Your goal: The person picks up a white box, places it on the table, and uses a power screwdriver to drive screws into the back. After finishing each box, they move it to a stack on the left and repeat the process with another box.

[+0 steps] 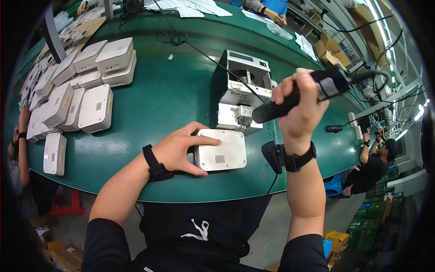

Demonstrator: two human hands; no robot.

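My left hand grips the left end of a white plastic box, which lies flat on the green bench. The index finger rests on its top and the thumb presses near the lower-left corner. A small vent grid and corner holes show on the box's upper face. In my right hand is a black corded electric screwdriver, fingers wrapped round its body. Its front end points left, at the metal outlet of a screw feeder; the bit itself cannot be made out.
Several similar white boxes are stacked at the left, and one lies apart near the bench edge. A black cable crosses the bench to the feeder. Another black screwdriver-like tool lies at the right. Other people work around the bench.
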